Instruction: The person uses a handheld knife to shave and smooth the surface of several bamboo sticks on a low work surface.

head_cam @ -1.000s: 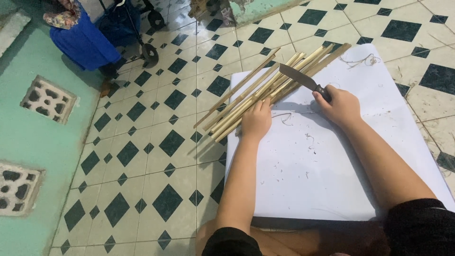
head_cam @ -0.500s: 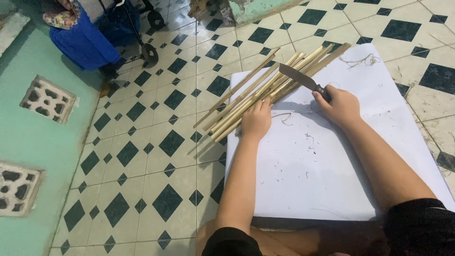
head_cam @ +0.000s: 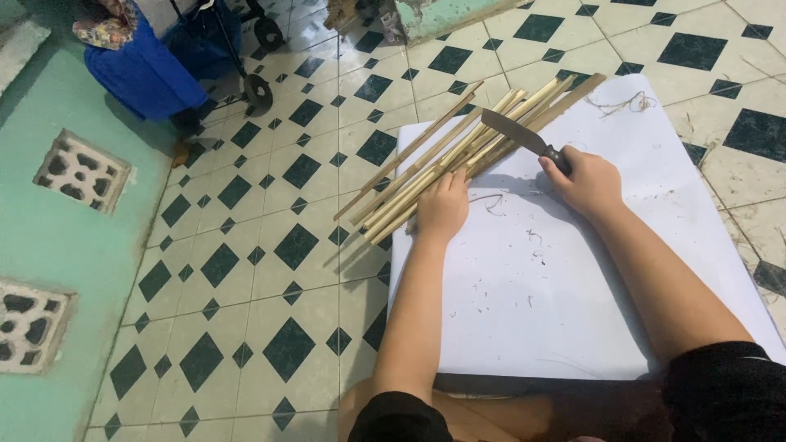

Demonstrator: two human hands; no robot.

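Left hand (head_cam: 442,206) flat, fingers together, pinning sticks (head_cam: 458,151) on white board (head_cam: 573,311), upper centre. Right hand (head_cam: 591,182) clenched on knife (head_cam: 524,137). Keep blade angled off the pinning fingers, strokes shallow.

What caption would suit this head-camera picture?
Left hand on bamboo strips, right hand gripping a knife, over a white board.

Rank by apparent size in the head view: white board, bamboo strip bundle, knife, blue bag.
1. white board, largest by far.
2. bamboo strip bundle and blue bag: too close to rank, and the bag is farther and cut off by the frame.
3. knife, in the right hand.
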